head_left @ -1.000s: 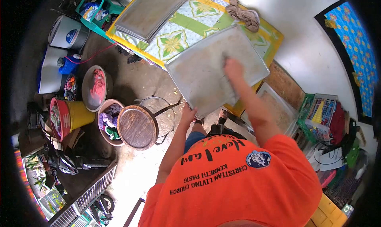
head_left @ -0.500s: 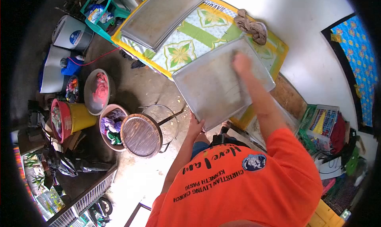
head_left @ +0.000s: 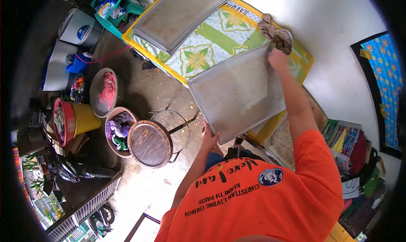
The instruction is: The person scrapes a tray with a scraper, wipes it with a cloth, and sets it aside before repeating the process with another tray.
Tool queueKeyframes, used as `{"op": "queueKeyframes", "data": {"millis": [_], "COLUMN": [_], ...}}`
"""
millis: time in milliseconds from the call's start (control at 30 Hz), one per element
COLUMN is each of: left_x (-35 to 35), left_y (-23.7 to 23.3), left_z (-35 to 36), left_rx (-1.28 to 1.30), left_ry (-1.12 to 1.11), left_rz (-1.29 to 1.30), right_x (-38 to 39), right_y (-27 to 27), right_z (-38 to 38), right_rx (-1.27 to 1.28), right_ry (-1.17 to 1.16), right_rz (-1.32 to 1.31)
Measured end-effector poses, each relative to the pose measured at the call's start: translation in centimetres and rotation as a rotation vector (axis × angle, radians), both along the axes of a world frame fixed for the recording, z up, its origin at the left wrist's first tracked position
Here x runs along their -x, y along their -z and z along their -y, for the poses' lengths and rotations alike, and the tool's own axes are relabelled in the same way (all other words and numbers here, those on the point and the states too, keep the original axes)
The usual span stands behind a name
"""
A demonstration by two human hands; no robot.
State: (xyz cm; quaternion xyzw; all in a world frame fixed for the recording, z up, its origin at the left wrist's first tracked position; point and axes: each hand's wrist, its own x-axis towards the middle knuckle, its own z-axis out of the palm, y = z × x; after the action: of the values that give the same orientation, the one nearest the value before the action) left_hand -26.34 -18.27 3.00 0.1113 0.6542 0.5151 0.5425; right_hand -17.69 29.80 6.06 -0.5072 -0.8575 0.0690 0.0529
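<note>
Tray gripped by L hand; R hand fisted at far corner.

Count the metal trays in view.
2 clearly. One tray is tilted at the edge of the table, left hand gripping its lower edge, right hand at its top corner. A second tray lies at the far end; more may be stacked beneath it.

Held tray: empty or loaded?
Empty: the tray shows bare metal, nothing on it. Left hand grips its near edge; right hand is at its far corner.
</note>
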Motion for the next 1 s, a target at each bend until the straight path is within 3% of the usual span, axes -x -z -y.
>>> {"op": "queueKeyframes", "data": {"millis": [100, 300, 400, 500, 600, 700, 933, 1000], "left_x": [0.1, 0.3, 0.3, 0.5, 0.8, 0.4, 0.9, 0.7], "left_y": [1.2, 1.2, 0.9, 1.3, 2.8, 4.4, 4.0, 3.9], "left_z": [0.2, 0.0, -0.5, -0.3, 0.1, 0.2, 0.1, 0.0], "left_rx": [0.032, -0.05, -0.019, 0.046, 0.088, 0.024, 0.022, 0.051], "left_ry": [0.043, -0.009, -0.016, 0.04, 0.066, 0.033, 0.059, 0.056], "left_rz": [-0.055, -0.057, -0.067, -0.173, -0.306, -0.326, -0.342, -0.322], "right_x": [3.8, 0.4, 1.4, -0.4, -0.7, 2.8, -0.3, 1.3], "right_y": [-0.9, -2.2, -3.1, 0.7, -0.2, -2.9, -3.8, -3.0], "right_z": [5.6, -0.2, 0.5, -2.7, -3.2, 1.3, -1.1, 1.0], "right_rx": [-0.001, 0.001, 0.056, 0.031, 0.07, 0.025, 0.049, 0.008], "right_ry": [-0.233, 0.143, 0.168, 0.328, 0.237, -0.036, 0.113, -0.028], "right_rz": [0.104, 0.054, 0.067, -0.025, -0.078, 0.152, 0.131, 0.133]}}
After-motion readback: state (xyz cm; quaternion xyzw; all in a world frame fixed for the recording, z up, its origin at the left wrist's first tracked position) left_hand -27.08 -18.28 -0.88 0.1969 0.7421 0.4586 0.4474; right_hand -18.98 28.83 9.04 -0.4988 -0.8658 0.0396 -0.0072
